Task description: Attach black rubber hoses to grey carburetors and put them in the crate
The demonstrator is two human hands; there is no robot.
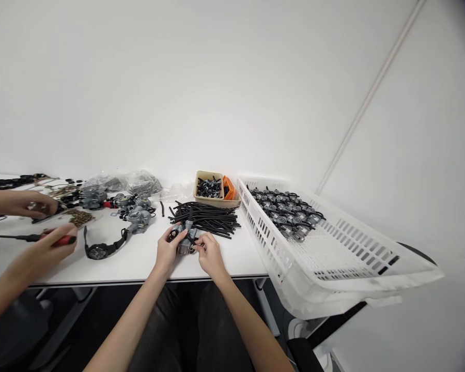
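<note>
A grey metal carburetor (pixel 185 244) is held just above the table's front edge, in the fingers of my left hand (pixel 168 249). On its right side, my right hand (pixel 210 253) has thumb and forefinger pinched together at a thin black piece against the body. Whether that piece is a hose end or a clip cannot be told, as my fingers cover most of it. Right behind both hands lies a pile of cut black rubber hoses (pixel 209 217). One short hose (pixel 162 208) lies apart on the left.
A white perforated crate (pixel 356 274) on the right holds rows of carburetors (pixel 287 209). A beige bin (pixel 197 192) of small black parts and an orange basket (pixel 228 187) stand behind. Leftward are a wristwatch (pixel 97 251), more carburetors (pixel 139 217), brass screws (pixel 79 217), and a co-worker's hands, one gripping a screwdriver (pixel 64 240).
</note>
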